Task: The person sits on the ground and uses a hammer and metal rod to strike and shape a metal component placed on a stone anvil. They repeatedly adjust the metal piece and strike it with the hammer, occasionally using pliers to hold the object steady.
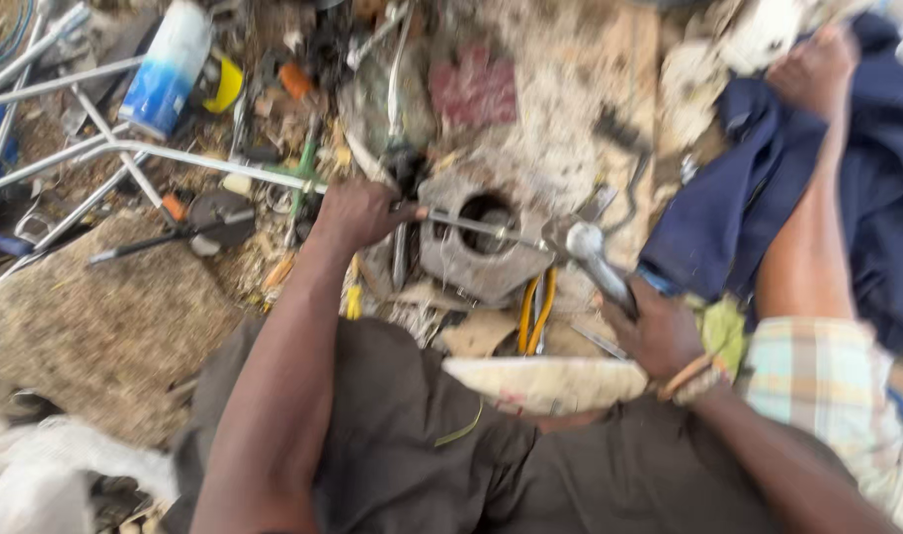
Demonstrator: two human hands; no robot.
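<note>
— So, what sits at the middle of the frame?
— A grey metal casting (471,247) with a round hole, lying on the littered ground. A thin steel rod (476,227) crosses over the hole.
— Who has the rod?
— The left hand (357,213), just left of the casting, fingers wrapped tight round the rod's near end. The picture is blurred, so the exact grip is hard to read.
— And the other hand?
— The right hand (659,331), lower right of centre, is closed round the handle of a hammer (595,259) whose shiny head rests right by the rod's far end, at the casting's right edge.
— Around that?
— Yellow-handled pliers (535,314) lie just below the casting. A pale slab (545,381) rests on the person's lap. Upper left: a blue and white spray can (167,67) and a frame of metal tubes (86,148). At right, another person's bare leg (812,218) lies over dark blue cloth (708,218).
</note>
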